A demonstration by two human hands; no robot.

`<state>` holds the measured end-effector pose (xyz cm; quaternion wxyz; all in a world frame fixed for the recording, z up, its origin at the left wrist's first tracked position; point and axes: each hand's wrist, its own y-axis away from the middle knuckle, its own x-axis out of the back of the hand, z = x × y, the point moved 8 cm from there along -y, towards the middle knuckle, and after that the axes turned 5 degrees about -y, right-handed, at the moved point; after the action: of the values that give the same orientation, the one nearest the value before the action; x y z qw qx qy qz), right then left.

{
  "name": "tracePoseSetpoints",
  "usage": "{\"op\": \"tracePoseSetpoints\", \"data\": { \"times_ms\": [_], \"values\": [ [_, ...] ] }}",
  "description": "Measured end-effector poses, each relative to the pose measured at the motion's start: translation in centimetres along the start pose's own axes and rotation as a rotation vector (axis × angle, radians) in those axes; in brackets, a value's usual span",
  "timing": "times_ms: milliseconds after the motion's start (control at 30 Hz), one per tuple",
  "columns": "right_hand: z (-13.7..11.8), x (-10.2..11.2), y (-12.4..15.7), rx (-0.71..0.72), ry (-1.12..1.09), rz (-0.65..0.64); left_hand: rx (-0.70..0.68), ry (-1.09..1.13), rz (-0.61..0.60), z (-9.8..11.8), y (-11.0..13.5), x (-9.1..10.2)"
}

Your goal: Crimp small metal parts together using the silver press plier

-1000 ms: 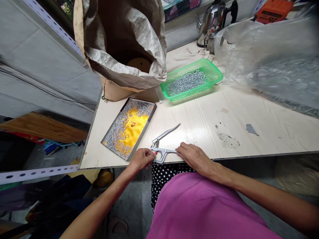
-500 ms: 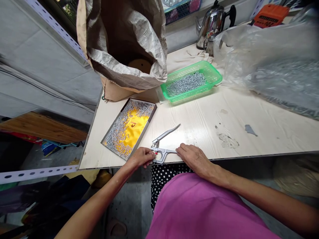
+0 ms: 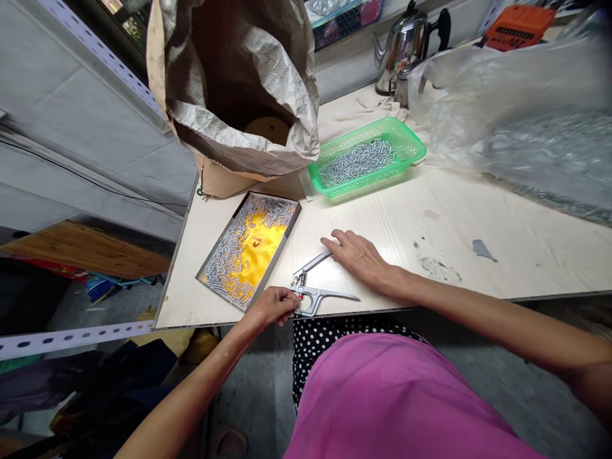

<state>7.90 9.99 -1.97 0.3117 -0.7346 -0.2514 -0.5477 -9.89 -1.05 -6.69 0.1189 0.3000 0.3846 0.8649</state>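
Note:
Grey spring-loaded pliers (image 3: pixel 313 302) lie at the table's front edge, their two handles spread wide, with a small red piece near the jaws. My left hand (image 3: pixel 275 307) is closed in a pinch right at the jaw end; whatever sits between its fingertips is too small to make out. Over the tip of the upper handle is my right hand (image 3: pixel 358 258), palm down with fingers stretched and apart. Left of the pliers, a shallow tray (image 3: pixel 273 262) with a yellow lining holds many small silvery metal pins (image 3: pixel 222 261).
A green plastic basket (image 3: pixel 411 153) with more silvery pieces stands behind. At the back left rises a large open paper sack (image 3: pixel 268 159). Clear plastic bags (image 3: pixel 526 127) cover the right side, near a steel kettle (image 3: pixel 401 54) and an orange box (image 3: pixel 519 27).
My right hand has moved from the lower handle up to the end of the upper handle, and its fingers have spread. My left hand stays pinched at the jaws.

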Motion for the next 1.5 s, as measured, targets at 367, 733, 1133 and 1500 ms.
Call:
{"op": "tracePoseSetpoints", "data": {
  "times_ms": [367,733,1133,1500],
  "values": [
    [0.0,-1.7,-2.3,0.289,0.09,-0.003,0.035,-0.03,0.005,0.1,0.2,-0.2],
    [-0.1,-0.4,-1.0,0.224,-0.102,-0.135,0.081,0.049,0.066,-0.4,0.4,-0.2],
    [-1.5,-0.6,1.3,0.189,-0.1,-0.186,0.086,0.056,0.053,0.1,0.7,-0.3],
    [-2.6,-0.4,2.2,0.12,-0.168,-0.181,0.116,-0.081,0.111,0.0,1.5,-0.1]
  ]
}}
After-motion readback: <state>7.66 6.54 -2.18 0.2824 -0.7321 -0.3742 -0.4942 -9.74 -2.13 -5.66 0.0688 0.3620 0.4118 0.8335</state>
